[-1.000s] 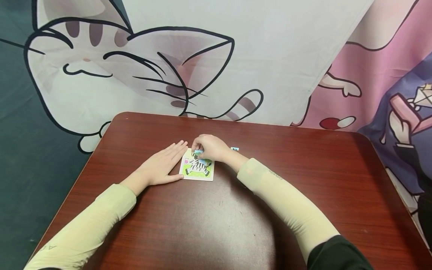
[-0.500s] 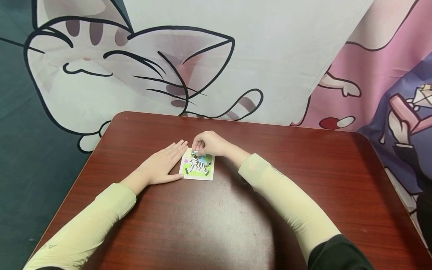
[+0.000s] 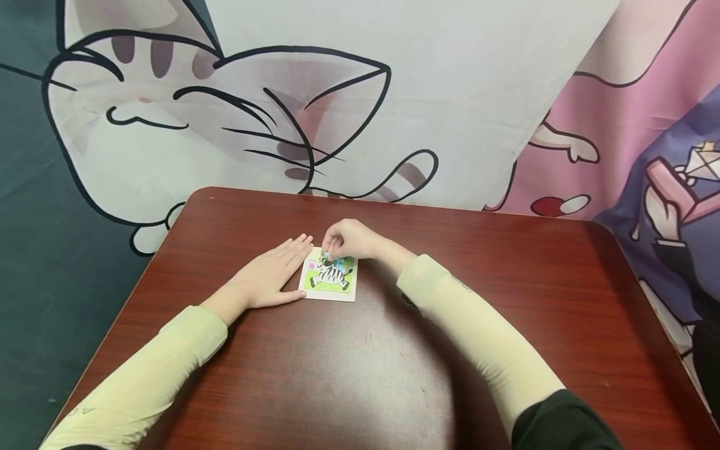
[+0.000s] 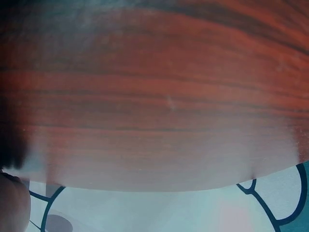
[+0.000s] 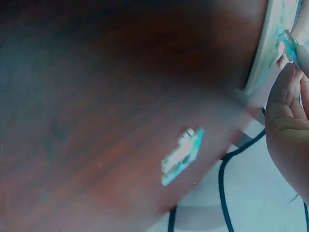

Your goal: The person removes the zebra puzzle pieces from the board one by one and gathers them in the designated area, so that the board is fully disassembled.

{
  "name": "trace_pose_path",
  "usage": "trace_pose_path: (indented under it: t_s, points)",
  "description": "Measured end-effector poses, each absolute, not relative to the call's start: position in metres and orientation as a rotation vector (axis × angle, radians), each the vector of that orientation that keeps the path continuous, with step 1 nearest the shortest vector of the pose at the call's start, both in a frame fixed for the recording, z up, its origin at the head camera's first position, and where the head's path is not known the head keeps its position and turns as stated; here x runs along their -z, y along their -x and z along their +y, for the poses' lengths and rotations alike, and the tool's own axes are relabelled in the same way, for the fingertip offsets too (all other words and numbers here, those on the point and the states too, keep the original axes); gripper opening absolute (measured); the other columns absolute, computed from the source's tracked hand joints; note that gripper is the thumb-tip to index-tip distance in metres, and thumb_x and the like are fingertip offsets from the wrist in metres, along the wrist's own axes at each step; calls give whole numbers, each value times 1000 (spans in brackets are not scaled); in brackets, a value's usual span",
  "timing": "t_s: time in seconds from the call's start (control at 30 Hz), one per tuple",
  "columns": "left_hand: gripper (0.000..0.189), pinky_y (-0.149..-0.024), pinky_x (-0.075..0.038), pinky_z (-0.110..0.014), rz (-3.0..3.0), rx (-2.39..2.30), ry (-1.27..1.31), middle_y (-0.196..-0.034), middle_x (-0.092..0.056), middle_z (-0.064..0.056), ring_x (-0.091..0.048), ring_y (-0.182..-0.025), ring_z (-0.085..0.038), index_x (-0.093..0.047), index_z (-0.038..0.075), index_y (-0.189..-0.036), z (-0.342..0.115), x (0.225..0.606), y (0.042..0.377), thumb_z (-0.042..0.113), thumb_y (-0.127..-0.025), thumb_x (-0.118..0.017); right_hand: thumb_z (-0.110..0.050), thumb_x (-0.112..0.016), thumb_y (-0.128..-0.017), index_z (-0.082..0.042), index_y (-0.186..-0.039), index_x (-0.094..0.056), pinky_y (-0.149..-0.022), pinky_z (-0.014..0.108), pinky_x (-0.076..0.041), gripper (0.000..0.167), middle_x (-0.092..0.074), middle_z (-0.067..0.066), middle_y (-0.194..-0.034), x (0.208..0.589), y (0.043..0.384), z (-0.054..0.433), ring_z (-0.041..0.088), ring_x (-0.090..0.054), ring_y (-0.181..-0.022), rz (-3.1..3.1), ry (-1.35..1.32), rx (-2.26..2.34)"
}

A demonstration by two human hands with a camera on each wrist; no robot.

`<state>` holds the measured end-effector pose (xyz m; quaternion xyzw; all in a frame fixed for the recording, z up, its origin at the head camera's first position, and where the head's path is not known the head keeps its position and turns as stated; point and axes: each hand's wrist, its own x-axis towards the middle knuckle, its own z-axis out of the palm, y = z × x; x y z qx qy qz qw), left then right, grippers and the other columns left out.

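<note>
in the head view, a small board with a striped zebra on green is laid flat on the table, toward its far side. the left hand is spread palm down along the board's left edge, its fingers straight and held close together, its thumb stretched out to the near left corner. the right hand is held over the top of the board, thumb and fingers narrowed on a small blue piece. both forearms are covered by pale sleeves. behind the table, a white cloth printed with a cat is hung, and a pink cloth is seen to the right

in the left wrist view, mostly tabletop is shown, with the white cloth beyond; the state of the fingers cannot be told there

in the right wrist view, the piece is pinched between thumb and fingertips beside the board's edge; whether the board is touched by it cannot be told. a loose piece is left lying on the table, apart from the board, near the table's edge
</note>
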<state>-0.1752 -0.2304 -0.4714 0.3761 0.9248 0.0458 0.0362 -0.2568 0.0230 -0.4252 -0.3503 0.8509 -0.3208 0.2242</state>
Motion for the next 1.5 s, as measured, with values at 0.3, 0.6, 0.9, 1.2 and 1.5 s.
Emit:
trace_pose_path:
  t_s: [0.3,0.6,0.9,1.2,1.5]
  points:
    - [98,-136,-23,-46,2841,-132,-1154,-177,-21,-19,-20,-166,-32,-25,-3,-166,-229,471,174,60,-100,-59,-3,-80,-90,-2,-99,-76,-73,13,-50,10,-71,3,-84,437,255,25,6,-62,-78,2288,950,932]
    - [98,-136,-22,-46,2837,-130,-1162,-177,-21,-19,-20,-166,-32,-25,-4,-166,-229,471,176,60,-100,-59,-2,-79,-90,-2,-99,-76,-73,13,-51,10,-71,2,-84,436,254,28,5,-62,-77,2252,965,965]
    - [98,-136,-23,-47,2833,-149,-1156,-177,-20,-19,-19,-166,-32,-24,-3,-167,-228,472,176,60,-100,-59,-1,-78,-92,0,-102,-77,-75,17,-55,10,-75,5,-88,410,261,46,7,-65,-79,2224,896,1070]
    - [98,-135,-24,-49,2850,-159,-1173,-176,-22,-20,-21,-166,-33,-26,-4,-166,-230,471,174,59,-99,-61,1,-76,-91,0,-102,-77,-79,24,-57,11,-75,2,-85,388,270,94,10,-66,-80,2224,788,1071]
    - [98,-135,-24,-48,2850,-153,-1181,-176,-22,-19,-20,-166,-33,-27,-4,-166,-229,471,173,59,-99,-61,2,-75,-93,1,-102,-78,-80,26,-59,10,-77,3,-87,391,275,147,10,-67,-80,2215,749,1008]
